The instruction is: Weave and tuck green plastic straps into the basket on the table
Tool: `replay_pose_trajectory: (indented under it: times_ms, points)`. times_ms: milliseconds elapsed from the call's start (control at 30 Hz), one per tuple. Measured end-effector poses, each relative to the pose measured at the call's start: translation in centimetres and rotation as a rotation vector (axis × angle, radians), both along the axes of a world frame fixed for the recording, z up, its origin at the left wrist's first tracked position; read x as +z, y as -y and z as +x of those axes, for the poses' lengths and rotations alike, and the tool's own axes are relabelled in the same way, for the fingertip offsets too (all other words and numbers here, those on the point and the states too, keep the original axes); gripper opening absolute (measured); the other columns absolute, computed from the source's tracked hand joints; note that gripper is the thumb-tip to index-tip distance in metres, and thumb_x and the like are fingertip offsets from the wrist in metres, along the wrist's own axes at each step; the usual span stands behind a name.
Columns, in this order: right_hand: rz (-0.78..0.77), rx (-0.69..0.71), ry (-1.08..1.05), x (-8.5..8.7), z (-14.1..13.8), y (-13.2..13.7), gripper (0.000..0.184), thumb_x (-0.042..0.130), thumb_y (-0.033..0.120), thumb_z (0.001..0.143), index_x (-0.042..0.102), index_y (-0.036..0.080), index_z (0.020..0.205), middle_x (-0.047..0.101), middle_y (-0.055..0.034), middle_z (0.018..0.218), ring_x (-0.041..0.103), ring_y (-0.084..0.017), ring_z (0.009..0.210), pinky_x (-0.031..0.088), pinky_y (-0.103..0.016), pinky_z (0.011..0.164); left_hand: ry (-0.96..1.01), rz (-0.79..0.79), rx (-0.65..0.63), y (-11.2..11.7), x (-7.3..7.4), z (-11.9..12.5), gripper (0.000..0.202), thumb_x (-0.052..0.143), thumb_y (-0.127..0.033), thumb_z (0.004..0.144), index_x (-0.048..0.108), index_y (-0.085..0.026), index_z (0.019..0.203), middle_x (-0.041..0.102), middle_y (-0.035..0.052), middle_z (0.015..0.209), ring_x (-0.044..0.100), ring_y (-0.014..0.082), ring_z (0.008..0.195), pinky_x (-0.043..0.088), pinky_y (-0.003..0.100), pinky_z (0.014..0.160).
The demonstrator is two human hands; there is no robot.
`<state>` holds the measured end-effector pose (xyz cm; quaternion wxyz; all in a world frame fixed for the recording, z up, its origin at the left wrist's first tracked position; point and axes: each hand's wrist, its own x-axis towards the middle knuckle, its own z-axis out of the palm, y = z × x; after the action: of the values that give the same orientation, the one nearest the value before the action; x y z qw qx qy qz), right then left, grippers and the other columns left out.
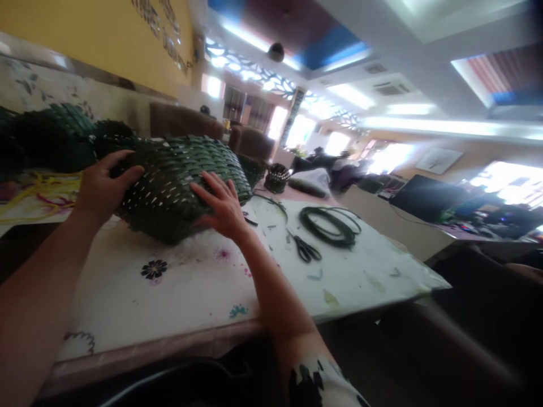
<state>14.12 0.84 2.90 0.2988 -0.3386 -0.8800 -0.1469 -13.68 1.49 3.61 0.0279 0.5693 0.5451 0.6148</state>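
Note:
A dark green woven basket [169, 192] lies tilted on the flowered tablecloth [195, 294], its woven side facing me. My left hand [106, 183] grips the basket's left edge, thumb on the outside and fingers curled over the rim. Spread flat against the lower right of the weave is my right hand [220, 206], with the fingers apart. To the right of that hand lie black-handled scissors [306, 247] and a coil of dark green strip [328, 226]. The inside of the basket is hidden from me.
More green woven baskets [55, 130] stand at the back left, near yellow strips [46, 192]. Behind the coil are a small openwork basket [277, 177] and a plastic bag [311, 182]. Strip scraps [315, 275] litter the cloth. A dark chair [479, 322] is at the right.

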Motion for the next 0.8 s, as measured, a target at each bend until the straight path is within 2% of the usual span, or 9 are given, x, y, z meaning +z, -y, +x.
replay_pose_trajectory:
  times_ms: [100, 233, 467, 667, 800]
  points:
    - [0.011, 0.015, 0.002, -0.3, -0.3, -0.1, 0.073, 0.073, 0.05, 0.091, 0.05, 0.023, 0.154, 0.031, -0.0103, 0.17, 0.022, -0.025, 0.16, 0.009, -0.047, 0.131, 0.004, 0.0, -0.017, 0.3, 0.0, 0.1, 0.066, 0.07, -0.052, 0.078, 0.07, -0.015, 0.133, 0.074, 0.01, 0.123, 0.068, 0.0276, 0.116, 0.049, 0.045, 0.109]
    - [0.014, 0.041, 0.025, -0.2, -0.2, -0.1, 0.073, 0.068, 0.052, 0.093, 0.048, 0.019, 0.155, 0.032, -0.0131, 0.169, 0.023, -0.024, 0.16, 0.014, -0.045, 0.131, 0.004, 0.006, -0.014, 0.2, -0.1, 0.0, 0.066, 0.069, -0.054, 0.079, 0.07, -0.015, 0.132, 0.074, 0.0097, 0.123, 0.068, 0.0258, 0.115, 0.048, 0.045, 0.111]
    - [0.064, -0.023, -0.014, -0.7, -1.1, 1.2, 0.082, 0.064, 0.063, 0.092, 0.046, 0.015, 0.156, 0.031, -0.0176, 0.168, 0.02, -0.03, 0.161, 0.015, -0.05, 0.131, 0.017, -0.017, 0.019, 0.6, 0.3, 0.4, 0.065, 0.07, -0.051, 0.078, 0.071, -0.014, 0.131, 0.075, 0.0098, 0.12, 0.068, 0.0239, 0.11, 0.049, 0.042, 0.109]
    - [0.053, -0.001, -0.055, -1.9, -1.5, 0.8, 0.076, 0.057, 0.06, 0.097, 0.048, 0.009, 0.152, 0.038, -0.0222, 0.164, 0.025, -0.033, 0.159, 0.019, -0.055, 0.13, 0.023, -0.031, 0.007, 1.0, 0.4, 0.7, 0.063, 0.072, -0.049, 0.078, 0.071, -0.015, 0.131, 0.075, 0.0088, 0.121, 0.068, 0.0229, 0.113, 0.048, 0.04, 0.11]
    - [0.075, -0.003, -0.067, -2.7, -1.6, 0.1, 0.071, 0.055, 0.057, 0.098, 0.051, 0.008, 0.149, 0.042, -0.0222, 0.162, 0.027, -0.032, 0.158, 0.02, -0.053, 0.131, 0.029, -0.023, 0.008, 1.1, 0.4, 0.7, 0.061, 0.073, -0.047, 0.079, 0.071, -0.015, 0.131, 0.075, 0.0078, 0.121, 0.068, 0.0225, 0.113, 0.048, 0.039, 0.11]
